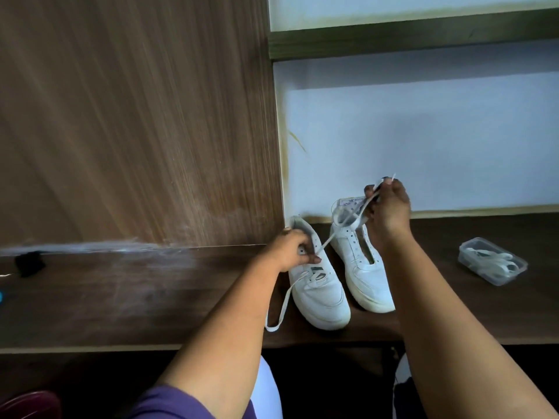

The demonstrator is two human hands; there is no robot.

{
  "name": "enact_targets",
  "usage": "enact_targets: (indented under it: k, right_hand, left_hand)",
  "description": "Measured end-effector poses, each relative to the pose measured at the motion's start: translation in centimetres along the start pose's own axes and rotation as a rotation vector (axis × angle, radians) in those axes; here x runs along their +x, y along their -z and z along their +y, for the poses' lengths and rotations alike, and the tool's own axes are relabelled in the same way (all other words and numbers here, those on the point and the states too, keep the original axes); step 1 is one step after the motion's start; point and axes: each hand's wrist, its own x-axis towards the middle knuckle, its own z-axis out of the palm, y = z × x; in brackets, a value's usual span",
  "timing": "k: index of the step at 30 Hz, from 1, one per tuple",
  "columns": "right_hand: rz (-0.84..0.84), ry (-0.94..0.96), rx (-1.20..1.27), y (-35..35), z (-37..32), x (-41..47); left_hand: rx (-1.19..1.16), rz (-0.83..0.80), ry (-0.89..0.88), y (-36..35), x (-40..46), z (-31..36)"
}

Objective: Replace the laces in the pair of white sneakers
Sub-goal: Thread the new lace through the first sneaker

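You are working a flat white lace through the left-hand sneaker, which is sitting at the centre of the frame on the dark worktop, toe pointing toward you. The lace is running taut from an upper eyelet up and to the right, and its other end is trailing off the shoe's lower left side in a loose loop on the worktop. It is looking soft, light and limp, so it is likely to slide through the eyelets easily but flop if you let go; taking it near the stiff tip is probably your best hold for threading. Your left hand is curling its fingers over the sneaker's eyelet row, steadying it. Your right hand is raised above, pinching the lace close to its end, the tip poking out above your fingers. Just beside the first shoe, to the right, the second sneaker is standing with no lace, its tongue slot bare. Well apart, at the right of the frame, a clear plastic box is holding more white laces. A wood panel is filling the upper left of the frame.
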Motion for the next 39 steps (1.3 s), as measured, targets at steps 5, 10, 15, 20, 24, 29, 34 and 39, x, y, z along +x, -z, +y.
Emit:
enact_targets:
  k: [5, 10, 15, 20, 24, 29, 34, 39]
  right_hand:
    - [-0.014, 0.02, 0.008, 0.2, -0.2, 0.0]
    - [-0.288, -0.023, -0.168, -0.4, 1.1, -0.8]
    - [-0.341, 0.02, -0.632, -0.3, 3.9, -1.2]
    - [-0.297, -0.207, -0.527, -0.1, 6.7, -1.1]
    - [-0.243, -0.348, -0.135, -1.0, 7.0, -1.5]
    - [-0.117, -0.184, -0.561, -0.6, 7.6, -0.3]
    - [-0.562, -0.044, -1.718, -0.2, 5.7, 0.5]
    - [-0.507, -0.225, -0.979, -3.7, 5.1, 1.3]
  left_hand:
    - [-0.023, -0.042, -0.02, -0.2, -0.2, -0.1]
    - [-0.314, 0.003, 0.11, -1.6, -0.9, 2.0]
    - [-1.2, 0.192, 0.336, 2.5, -1.8, 2.5]
    - [-0.992, 0.297, 0.532, 3.8, -3.0, -0.1]
    - [-0.284, -0.275, 0.712, 1.0, -4.1, -1.6]
    - [-0.418, -0.255, 0.675, -0.5, -3.7, 0.4]
    - [-0.055, -0.6, 0.675, -1.1, -4.4, 1.8]
    - [0.215, -0.737, 0.604, -2.5, -4.0, 1.7]
